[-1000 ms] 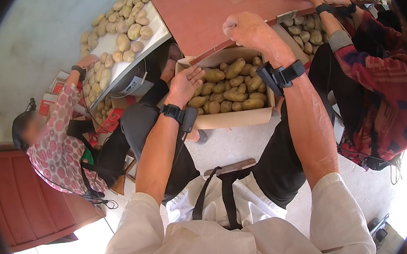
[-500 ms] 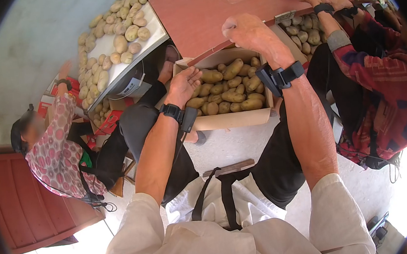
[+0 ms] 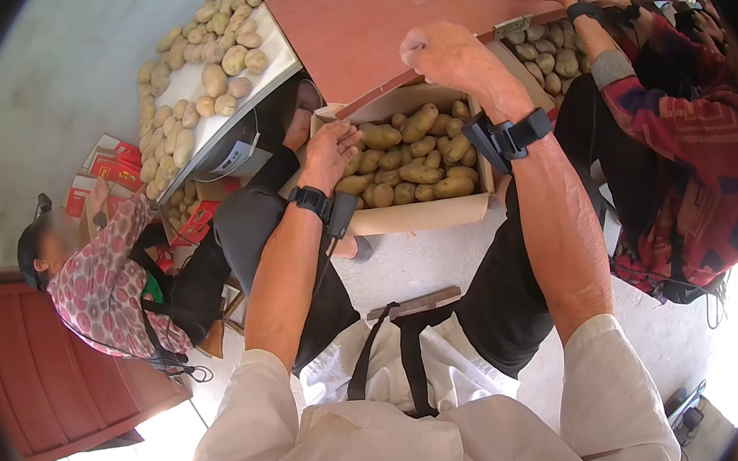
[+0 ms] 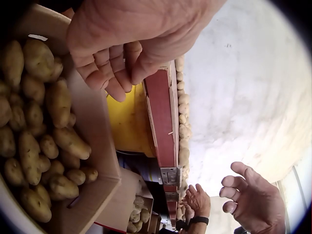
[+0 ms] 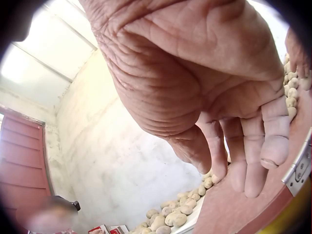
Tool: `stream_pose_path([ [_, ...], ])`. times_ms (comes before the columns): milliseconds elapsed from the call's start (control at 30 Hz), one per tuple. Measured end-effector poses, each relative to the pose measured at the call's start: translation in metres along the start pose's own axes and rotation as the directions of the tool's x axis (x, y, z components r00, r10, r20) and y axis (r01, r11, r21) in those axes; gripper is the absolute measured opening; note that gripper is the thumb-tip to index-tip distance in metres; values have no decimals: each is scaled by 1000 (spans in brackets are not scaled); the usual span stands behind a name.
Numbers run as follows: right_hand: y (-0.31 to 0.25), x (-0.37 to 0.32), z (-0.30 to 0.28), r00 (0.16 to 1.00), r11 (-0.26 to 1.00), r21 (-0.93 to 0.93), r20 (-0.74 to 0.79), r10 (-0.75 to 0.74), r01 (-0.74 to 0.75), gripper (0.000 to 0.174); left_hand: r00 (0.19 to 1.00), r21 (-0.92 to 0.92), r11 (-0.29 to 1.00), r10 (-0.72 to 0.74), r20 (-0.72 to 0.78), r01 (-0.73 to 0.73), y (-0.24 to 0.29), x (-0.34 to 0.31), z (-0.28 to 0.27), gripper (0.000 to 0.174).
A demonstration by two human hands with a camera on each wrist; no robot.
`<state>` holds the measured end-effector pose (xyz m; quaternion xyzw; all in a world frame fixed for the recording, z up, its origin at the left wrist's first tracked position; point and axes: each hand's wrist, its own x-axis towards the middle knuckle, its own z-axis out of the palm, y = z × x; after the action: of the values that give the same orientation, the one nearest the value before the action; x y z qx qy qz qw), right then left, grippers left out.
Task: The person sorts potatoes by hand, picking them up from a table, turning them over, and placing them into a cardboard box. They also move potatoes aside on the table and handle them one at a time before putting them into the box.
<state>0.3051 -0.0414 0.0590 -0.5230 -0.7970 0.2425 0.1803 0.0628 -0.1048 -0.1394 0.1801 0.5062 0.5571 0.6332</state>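
My left hand (image 3: 332, 154) hovers at the left rim of a cardboard box (image 3: 412, 218) full of potatoes (image 3: 421, 172). In the left wrist view, the fingers of that left hand (image 4: 126, 46) hang loosely curved beside the box wall (image 4: 95, 114), with nothing visible between them. My right hand (image 3: 455, 58) is raised above the near edge of the red tabletop (image 3: 340, 24). The right wrist view shows the right hand (image 5: 209, 87) with relaxed, slightly bent fingers and no object in it.
Potatoes lie on a white-topped table (image 3: 281, 52) at left and at the red table's far side. A person in a spotted shirt (image 3: 103, 287) sits at left, another in a patterned red top (image 3: 691, 164) at right. A second potato box (image 3: 532, 81) stands at right.
My left hand's fingers have drawn in slightly; the right hand has hardly moved. The person at left has lowered an arm from the potatoes to the red boxes. The view has shifted slightly.
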Motion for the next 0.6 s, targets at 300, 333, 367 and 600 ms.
stream_pose_path([
  [300, -3, 1, -2, 999, 998, -59, 46, 24, -21, 32, 999, -3, 1000, -21, -27, 20, 7, -12, 9, 17],
  [333, -3, 1, -2, 999, 998, -59, 46, 25, -22, 32, 999, 62, 998, 24, -43, -21, 8, -14, 11, 16],
  [367, -3, 1, -2, 999, 998, -64, 42, 18, -15, 32, 999, 62, 998, 23, -42, -20, 5, -9, 7, 16],
  [600, -5, 1, -3, 998, 994, -104, 60, 28, -22, 32, 998, 1, 999, -40, -46, 40, -1, 6, -1, 16],
])
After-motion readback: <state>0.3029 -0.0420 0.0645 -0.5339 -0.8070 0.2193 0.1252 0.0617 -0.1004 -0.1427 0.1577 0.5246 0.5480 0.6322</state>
